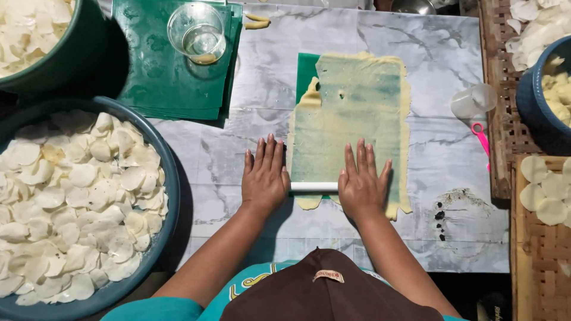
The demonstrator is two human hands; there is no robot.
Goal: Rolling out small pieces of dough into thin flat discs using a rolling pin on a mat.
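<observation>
A brown cap (324, 291) and teal sleeves sit at the bottom edge, closest to the lens. Beyond them both hands lie flat, fingers spread, palms down on a white rolling pin (313, 186): the left hand (264, 178) on its left end, the right hand (361, 183) on its right end, neither curled around it. The pin lies across the near end of a thin sheet of pale yellow dough (357, 113), rolled out over a green plastic sheet (307, 74) on the marble-patterned tabletop (262, 89). To the left a big blue basin (168, 178) is heaped with pale round chips (77, 196). A clear cup (198, 31) stands on a stack of green sheets (154, 77) farther back.
</observation>
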